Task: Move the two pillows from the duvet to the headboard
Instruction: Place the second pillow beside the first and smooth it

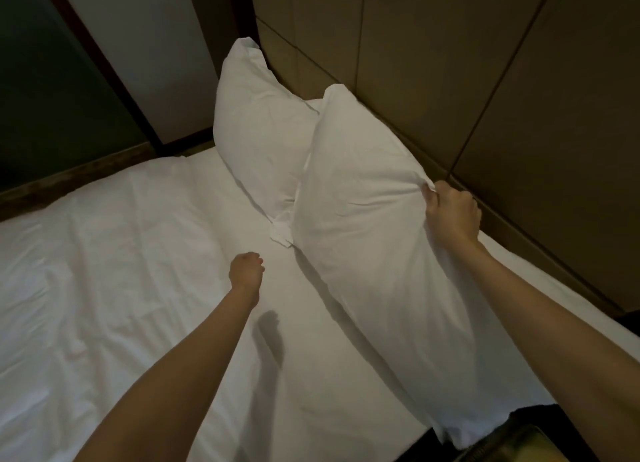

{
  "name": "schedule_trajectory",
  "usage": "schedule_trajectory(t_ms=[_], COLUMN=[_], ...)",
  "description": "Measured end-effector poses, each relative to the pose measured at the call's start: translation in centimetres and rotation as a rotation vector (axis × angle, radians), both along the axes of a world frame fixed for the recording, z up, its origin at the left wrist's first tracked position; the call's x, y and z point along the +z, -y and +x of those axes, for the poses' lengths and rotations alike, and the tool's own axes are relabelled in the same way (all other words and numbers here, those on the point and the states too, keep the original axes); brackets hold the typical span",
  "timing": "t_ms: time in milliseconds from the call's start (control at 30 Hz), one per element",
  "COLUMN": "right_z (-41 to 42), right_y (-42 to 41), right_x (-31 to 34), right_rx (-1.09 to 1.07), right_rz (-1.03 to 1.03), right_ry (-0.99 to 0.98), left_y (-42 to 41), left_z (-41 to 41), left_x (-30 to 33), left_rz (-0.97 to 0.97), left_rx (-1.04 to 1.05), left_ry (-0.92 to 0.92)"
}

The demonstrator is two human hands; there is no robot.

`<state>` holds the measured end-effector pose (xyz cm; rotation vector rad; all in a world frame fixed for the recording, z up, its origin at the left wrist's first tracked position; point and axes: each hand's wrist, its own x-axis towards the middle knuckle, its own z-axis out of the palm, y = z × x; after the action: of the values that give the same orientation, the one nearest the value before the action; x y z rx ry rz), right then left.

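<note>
Two white pillows lean against the brown panelled headboard (485, 81). The far pillow (256, 132) stands propped in the corner. The near pillow (374, 240) lies along the headboard and overlaps the far one's lower edge. My right hand (452, 212) pinches the near pillow's upper edge by the headboard. My left hand (246, 271) hovers over the white duvet (104, 271), fingers curled closed, holding nothing, just left of the near pillow's lower corner.
A dark wooden bed frame edge (69, 181) runs along the far side. A dark glass panel (41, 81) and a pale wall strip stand beyond it. A dark object (519, 437) sits at the bed's near right corner.
</note>
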<state>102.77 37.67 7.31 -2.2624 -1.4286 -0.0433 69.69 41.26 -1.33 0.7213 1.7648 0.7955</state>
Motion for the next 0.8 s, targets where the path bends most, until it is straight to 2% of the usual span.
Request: schedule_trajectory(t_ms=[67,167,233,467,533,600,633,667,733,800], right_z=[-0.1,-1.0,-2.0,-4.4,-5.3,-5.6,-5.2,-4.9,-4.6,-6.0], right_y=[0.3,0.7,0.8,1.0,1.1,1.2,1.4,1.5,1.9,1.7], right_x=[-0.1,-1.9,-2.8,-2.6,-2.3,-2.2,-2.3,-2.3,-1.9,-0.9], right_rx=[0.025,0.115,0.102,0.164,0.295,0.505,0.539,0.476,0.16,-0.039], right_rz=[-0.018,-0.241,-0.349,-0.144,-0.161,-0.312,-0.425,-0.545,-0.742,-0.817], right_ry=[0.046,0.13,0.089,0.164,0.28,0.486,0.544,0.569,0.528,0.434], left_y=[-0.3,0.1,0.8,2.7,3.0,3.2,3.4,3.5,3.4,2.7], left_z=[0.0,-0.5,-0.9,-3.5,-4.5,-5.6,-6.0,-6.7,-7.7,-8.6], left_x=[0.7,0.5,0.3,1.3,1.6,1.9,2.0,2.1,2.5,3.1], left_rz=[0.006,-0.02,-0.04,-0.05,-0.029,-0.017,-0.015,-0.012,-0.006,0.007], left_rx=[-0.017,0.031,0.06,0.072,0.049,0.033,0.021,0.011,-0.013,-0.04], left_ry=[-0.009,0.012,0.041,0.039,0.042,0.052,0.057,0.061,0.07,0.065])
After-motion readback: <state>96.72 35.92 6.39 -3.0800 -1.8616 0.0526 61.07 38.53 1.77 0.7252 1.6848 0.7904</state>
